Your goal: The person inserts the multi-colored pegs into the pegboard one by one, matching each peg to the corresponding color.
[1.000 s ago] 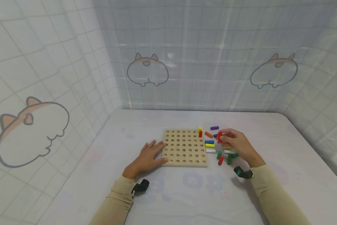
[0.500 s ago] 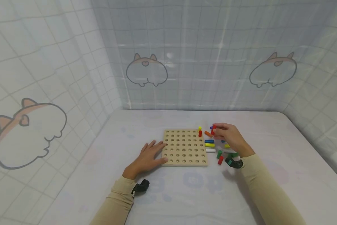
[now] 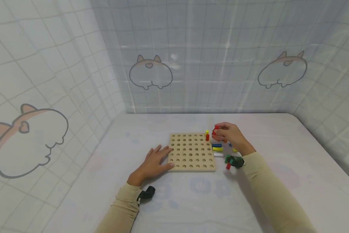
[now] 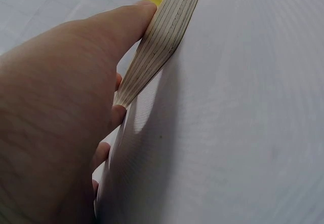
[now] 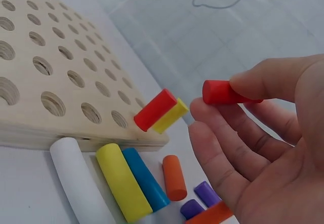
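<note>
A square wooden pegboard with rows of round holes lies on the table. At its far right corner a red peg and a yellow peg stand in holes. My left hand rests against the board's left edge, fingers spread and thumb at the near corner; its thumb touches the layered side in the left wrist view. Just right of the upright pegs, my right hand pinches another red peg between thumb and fingers, above the table and apart from the board.
Loose pegs lie along the board's right side: a white peg, a yellow peg, a blue peg, an orange peg and purple ones. A red peg lies nearer me. Patterned curtains surround the table.
My right hand has carried the red peg leftward and away from me, from over the loose pegs to beside the board's far right corner. My left hand has stayed put.
</note>
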Tool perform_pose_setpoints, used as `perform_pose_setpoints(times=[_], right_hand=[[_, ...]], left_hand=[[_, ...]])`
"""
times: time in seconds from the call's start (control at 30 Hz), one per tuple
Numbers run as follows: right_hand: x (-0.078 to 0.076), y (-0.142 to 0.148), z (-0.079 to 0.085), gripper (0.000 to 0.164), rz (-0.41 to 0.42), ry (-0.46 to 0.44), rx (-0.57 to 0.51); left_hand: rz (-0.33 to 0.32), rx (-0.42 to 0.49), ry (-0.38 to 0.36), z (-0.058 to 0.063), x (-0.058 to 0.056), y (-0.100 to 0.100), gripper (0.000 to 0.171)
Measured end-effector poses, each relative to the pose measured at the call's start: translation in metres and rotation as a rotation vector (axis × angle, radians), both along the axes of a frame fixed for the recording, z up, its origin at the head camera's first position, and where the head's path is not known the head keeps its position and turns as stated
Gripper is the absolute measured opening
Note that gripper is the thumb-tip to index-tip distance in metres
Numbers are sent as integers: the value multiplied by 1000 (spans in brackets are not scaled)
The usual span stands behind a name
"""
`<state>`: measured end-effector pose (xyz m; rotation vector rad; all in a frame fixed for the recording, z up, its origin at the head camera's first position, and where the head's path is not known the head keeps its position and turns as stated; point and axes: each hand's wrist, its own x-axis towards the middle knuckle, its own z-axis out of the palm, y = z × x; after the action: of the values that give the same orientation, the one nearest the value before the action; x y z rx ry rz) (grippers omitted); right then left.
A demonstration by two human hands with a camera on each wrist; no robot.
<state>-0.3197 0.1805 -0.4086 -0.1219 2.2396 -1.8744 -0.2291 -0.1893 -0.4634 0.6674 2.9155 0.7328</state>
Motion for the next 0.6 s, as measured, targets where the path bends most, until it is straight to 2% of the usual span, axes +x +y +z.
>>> perform_pose_setpoints(times=[0.2,0.47,0.6], right_hand=[[-4,-6,-1,42,-26,1,-19],[-10,-12,1,49,-25,8,31],[-12,-15,-1,47,-40,0,29]], left_hand=[[1,-2,3,-2,-1,-1,79],[-2,9,7,-2,-2,0,80],[-4,-2,2,-1,-2,0,79]])
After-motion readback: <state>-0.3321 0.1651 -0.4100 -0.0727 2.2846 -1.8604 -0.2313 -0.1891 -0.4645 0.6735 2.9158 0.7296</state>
